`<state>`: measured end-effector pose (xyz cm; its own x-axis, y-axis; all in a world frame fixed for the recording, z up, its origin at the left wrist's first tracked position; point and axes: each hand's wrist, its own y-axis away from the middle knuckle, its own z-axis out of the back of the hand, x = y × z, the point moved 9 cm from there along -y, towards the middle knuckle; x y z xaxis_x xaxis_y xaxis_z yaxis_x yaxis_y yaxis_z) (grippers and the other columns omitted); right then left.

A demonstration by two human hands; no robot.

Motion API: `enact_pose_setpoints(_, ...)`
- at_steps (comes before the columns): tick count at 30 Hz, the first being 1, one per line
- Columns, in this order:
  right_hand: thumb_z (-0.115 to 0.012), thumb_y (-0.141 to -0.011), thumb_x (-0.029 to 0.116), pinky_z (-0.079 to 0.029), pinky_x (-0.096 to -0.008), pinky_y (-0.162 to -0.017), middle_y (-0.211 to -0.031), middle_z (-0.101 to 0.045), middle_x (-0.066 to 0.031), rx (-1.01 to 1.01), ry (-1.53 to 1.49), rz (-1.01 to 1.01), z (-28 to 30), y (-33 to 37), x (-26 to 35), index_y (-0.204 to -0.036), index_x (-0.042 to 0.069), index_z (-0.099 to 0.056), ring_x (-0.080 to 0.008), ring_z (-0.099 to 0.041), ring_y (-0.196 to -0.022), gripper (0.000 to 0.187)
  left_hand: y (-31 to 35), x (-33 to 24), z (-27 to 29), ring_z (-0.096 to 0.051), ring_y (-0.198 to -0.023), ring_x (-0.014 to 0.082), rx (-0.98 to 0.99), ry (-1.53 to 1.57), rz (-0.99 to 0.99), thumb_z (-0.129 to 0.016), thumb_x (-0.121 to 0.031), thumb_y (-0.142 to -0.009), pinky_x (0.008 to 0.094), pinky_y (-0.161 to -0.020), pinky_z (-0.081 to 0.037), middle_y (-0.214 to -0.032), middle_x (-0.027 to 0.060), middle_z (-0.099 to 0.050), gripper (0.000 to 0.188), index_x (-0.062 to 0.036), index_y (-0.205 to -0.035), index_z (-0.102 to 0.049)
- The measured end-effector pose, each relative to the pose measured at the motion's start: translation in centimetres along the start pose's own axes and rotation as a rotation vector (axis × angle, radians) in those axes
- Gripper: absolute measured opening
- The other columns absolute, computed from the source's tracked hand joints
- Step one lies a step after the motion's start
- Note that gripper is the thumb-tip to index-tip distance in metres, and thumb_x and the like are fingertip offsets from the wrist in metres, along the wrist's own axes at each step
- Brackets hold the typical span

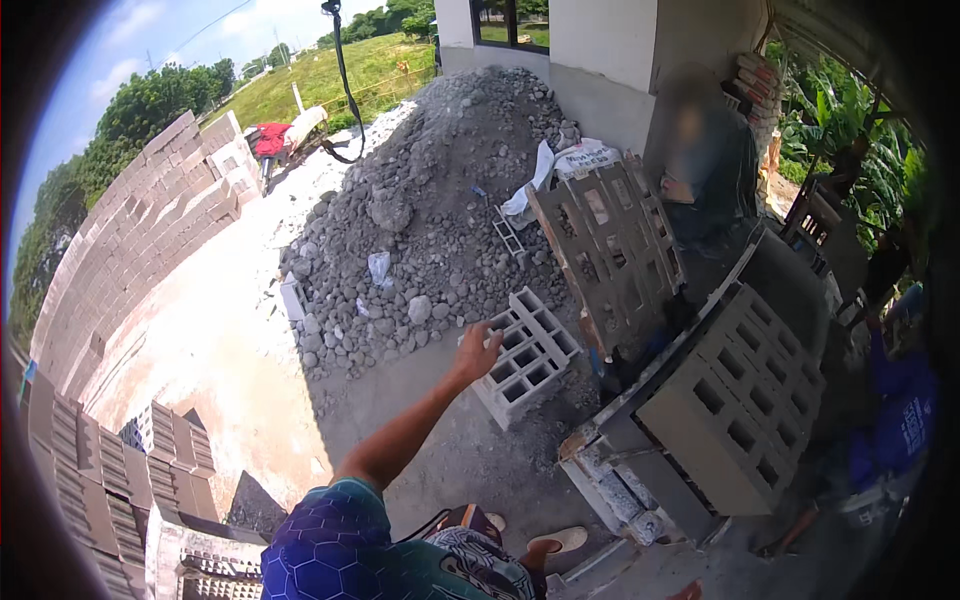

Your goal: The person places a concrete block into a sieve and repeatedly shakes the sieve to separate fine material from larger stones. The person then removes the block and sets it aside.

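Several grey concrete hollow blocks (548,345) lie side by side on the ground in front of me, their cells facing up. My left hand (480,350) reaches down to the far left edge of this group, fingers bent over the rim of a hollow block. Of my right hand (688,592), only what looks like fingertips shows at the lower edge; its grip is hidden. To the right, more hollow blocks (722,358) stand close together on a metal frame (620,415). A slotted board-like panel (622,262) leans behind them.
A heap of gravel and stones (405,215) rises ahead. Stacked blocks (150,230) form a long wall at left, with more piles (95,450) at lower left. Another person (705,170) is behind the frame at right. My sandalled foot (560,540) is near the frame.
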<state>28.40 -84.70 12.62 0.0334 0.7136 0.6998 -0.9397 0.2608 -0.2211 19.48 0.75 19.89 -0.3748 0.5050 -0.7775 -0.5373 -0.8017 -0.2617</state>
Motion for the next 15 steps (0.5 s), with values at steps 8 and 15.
enact_pose_setpoints(8, -0.042, -0.106, 0.066, -0.050, -0.0568, -0.098, -0.157, -0.054, -0.0094, -0.215, -0.558, -0.628, -4.8, -14.1, -23.4, -0.163, 0.020, -0.043, -0.0385, -0.054, -0.132, 0.074, -27.7, -26.1, -0.6, -0.045, -0.140, 0.0466, -0.411, -0.171, -0.192, -0.050, -0.059, -0.104, 0.0586, -0.112, -0.037, -0.148, 0.0274, -0.047, 0.076, 0.0046, -0.147, -0.044)
enact_pose_setpoints(15, -0.037, -0.097, 0.084, -0.041, -0.0608, -0.105, -0.152, -0.053, -0.0150, -0.108, -0.608, -1.214, -17.5, -14.5, -20.7, -0.152, 0.002, -0.053, -0.0379, -0.051, -0.126, 0.100, -37.0, -25.5, -10.4, -0.039, -0.148, 0.0359, -0.309, -0.663, 0.012, -0.033, -0.072, -0.104, 0.0610, -0.113, -0.033, -0.157, 0.0169, -0.044, 0.088, -0.0015, -0.156, -0.039)
